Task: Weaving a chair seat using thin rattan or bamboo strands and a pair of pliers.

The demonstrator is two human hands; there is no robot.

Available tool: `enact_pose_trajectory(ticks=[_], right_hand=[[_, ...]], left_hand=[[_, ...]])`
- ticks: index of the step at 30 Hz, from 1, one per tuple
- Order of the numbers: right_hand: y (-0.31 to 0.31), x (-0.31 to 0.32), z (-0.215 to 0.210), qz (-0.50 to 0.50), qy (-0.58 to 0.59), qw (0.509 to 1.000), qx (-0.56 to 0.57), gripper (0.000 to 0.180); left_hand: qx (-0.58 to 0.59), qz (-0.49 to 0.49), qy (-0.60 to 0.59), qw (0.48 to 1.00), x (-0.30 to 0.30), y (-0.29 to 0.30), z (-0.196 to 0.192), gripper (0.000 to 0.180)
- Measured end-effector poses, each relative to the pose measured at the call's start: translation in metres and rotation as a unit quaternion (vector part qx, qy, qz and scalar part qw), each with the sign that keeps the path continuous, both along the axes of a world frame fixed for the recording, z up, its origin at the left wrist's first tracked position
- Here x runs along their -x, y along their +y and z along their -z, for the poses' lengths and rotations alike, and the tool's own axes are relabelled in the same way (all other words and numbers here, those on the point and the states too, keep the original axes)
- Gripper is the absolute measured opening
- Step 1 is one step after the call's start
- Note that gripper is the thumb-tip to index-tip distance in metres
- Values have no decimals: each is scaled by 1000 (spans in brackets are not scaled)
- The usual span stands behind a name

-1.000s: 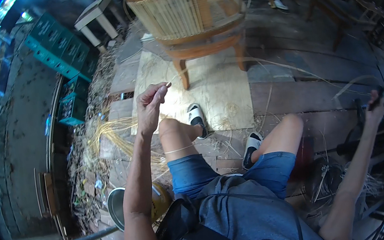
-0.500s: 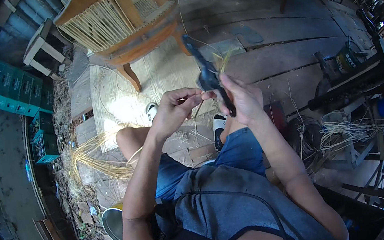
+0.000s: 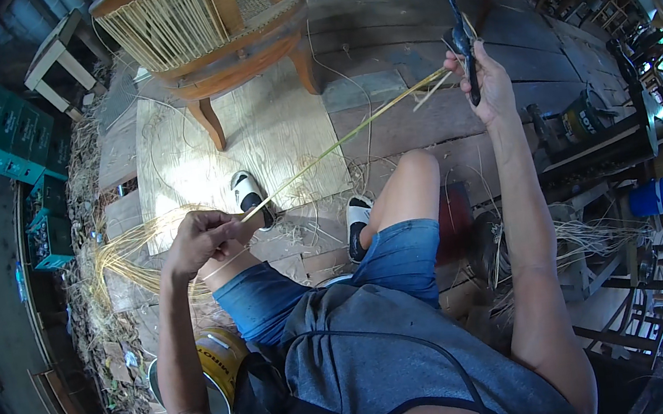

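Observation:
A long pale yellow-green cane strip (image 3: 340, 145) is stretched in a straight line between my hands, rising from left to right. My left hand (image 3: 205, 242) pinches its near end above my left knee. Out at the far right, my right hand (image 3: 491, 85) is closed around a black two-handled tool (image 3: 461, 38) that looks like a spokeshave, held nearly upright. The strip's other end reaches this tool and the fingers; whether it runs through the tool, I cannot tell. A shorter loose piece hangs beside that end.
Ahead stands a wooden chair (image 3: 243, 58) with a woven cane back, by a pale board (image 3: 172, 157) on the plank floor. A cane bundle (image 3: 131, 260) lies left, near a yellow bucket (image 3: 221, 354). Green crates (image 3: 6, 125) are stacked far left; a blue container (image 3: 650, 198) is right.
My hands have moved apart, the left down and left, the right up and right with the tool. The strip now stretches between them. My left foot has come into fuller view.

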State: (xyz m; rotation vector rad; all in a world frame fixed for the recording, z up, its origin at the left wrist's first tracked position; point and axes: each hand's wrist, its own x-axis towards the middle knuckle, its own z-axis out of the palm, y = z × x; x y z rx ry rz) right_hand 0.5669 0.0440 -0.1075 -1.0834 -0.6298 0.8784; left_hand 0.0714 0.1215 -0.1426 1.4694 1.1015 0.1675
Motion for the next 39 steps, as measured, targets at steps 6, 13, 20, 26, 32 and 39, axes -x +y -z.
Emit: enact_pose_trajectory(ticks=[6, 13, 20, 26, 32, 39], right_hand=[[12, -6, -10, 13, -6, 999, 34, 37], [14, -6, 4, -15, -18, 999, 34, 41], [7, -16, -15, -106, -118, 975, 154, 42], [-2, -24, -15, -228, 12, 973, -21, 42], [-7, 63, -26, -162, 161, 971, -74, 42], [-8, 51, -42, -79, 96, 991, -44, 37]], left_hand=[[4, -26, 6, 1000, 25, 3, -1, 21], [-36, 24, 65, 997, 43, 5, 13, 23], [-238, -215, 90, 943, 105, 36, 50, 19], [-635, -115, 298, 703, 100, 63, 58, 26], [-361, 55, -253, 896, -177, 9, -23, 46], [-317, 54, -253, 912, -176, 12, -19, 18]])
